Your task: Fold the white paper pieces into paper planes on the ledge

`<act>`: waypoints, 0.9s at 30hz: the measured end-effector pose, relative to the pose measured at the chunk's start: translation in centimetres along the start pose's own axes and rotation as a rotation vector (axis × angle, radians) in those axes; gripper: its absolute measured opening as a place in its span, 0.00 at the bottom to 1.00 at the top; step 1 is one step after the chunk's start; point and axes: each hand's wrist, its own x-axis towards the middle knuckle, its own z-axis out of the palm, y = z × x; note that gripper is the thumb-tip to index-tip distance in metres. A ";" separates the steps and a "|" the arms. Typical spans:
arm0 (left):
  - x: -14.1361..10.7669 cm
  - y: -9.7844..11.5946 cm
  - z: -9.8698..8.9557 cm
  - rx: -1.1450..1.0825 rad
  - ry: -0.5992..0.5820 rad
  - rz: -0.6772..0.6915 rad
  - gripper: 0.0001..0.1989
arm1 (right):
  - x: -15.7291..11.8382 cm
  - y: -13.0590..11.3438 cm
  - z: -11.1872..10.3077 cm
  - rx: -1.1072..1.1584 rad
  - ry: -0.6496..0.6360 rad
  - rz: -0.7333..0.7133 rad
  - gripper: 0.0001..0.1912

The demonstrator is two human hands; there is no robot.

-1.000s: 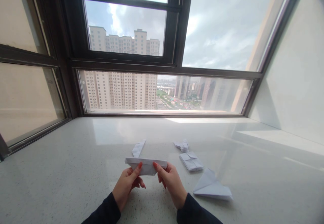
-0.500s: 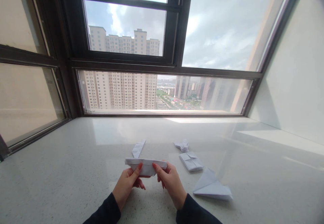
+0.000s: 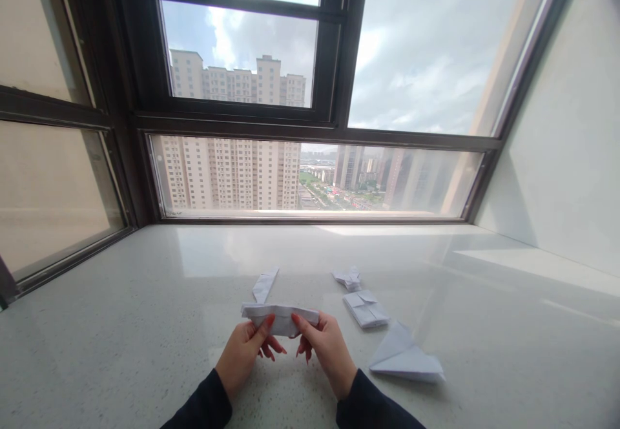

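A folded white paper with a long band along its top edge is held above the pale speckled surface. My left hand pinches its left part, thumb on the near face. At the right part, my right hand grips it the same way, and both thumbs point toward the middle. The lower fingers of both hands hang below the paper, partly spread. Just behind the held paper lies a narrow folded paper piece.
To the right lie a small folded paper, a square folded paper and a larger pointed folded paper. A dark-framed window rises behind the speckled sill. A white wall stands at the right.
The held paper has tilted slightly and its lower part shows less. The lower fingers of both hands have shifted inward beneath it. The loose papers have not moved.
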 end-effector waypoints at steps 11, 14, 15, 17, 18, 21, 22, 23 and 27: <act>0.1 -0.8 -0.7 0.355 0.088 0.174 0.23 | 0.0 -0.1 0.0 0.065 -0.030 0.009 0.22; 0.2 -0.9 -1.1 0.649 0.094 0.305 0.22 | 0.0 -0.6 -0.2 0.069 0.061 -0.083 0.20; 0.2 -1.0 -1.4 0.766 0.081 0.357 0.23 | 0.0 -0.7 -0.3 0.072 0.113 -0.119 0.19; 0.3 -1.3 -1.8 0.979 0.071 0.441 0.25 | 0.1 -1.1 -0.6 0.079 0.217 -0.176 0.18; 0.4 -1.5 -2.0 1.061 0.085 0.464 0.27 | 0.1 -1.2 -0.7 0.084 0.254 -0.192 0.18; 0.9 -2.1 -2.4 1.204 0.147 0.475 0.28 | 0.1 -1.4 -0.8 0.093 0.303 -0.207 0.19; 1.1 -2.2 -2.5 1.228 0.156 0.462 0.28 | 0.0 -1.4 -0.7 0.092 0.304 -0.205 0.19; 1.2 -2.3 -2.5 1.244 0.156 0.443 0.28 | 0.0 -1.4 -0.6 0.091 0.303 -0.202 0.19; 1.3 -2.3 -2.5 1.261 0.094 0.361 0.28 | -0.1 -1.3 -0.2 0.088 0.287 -0.191 0.19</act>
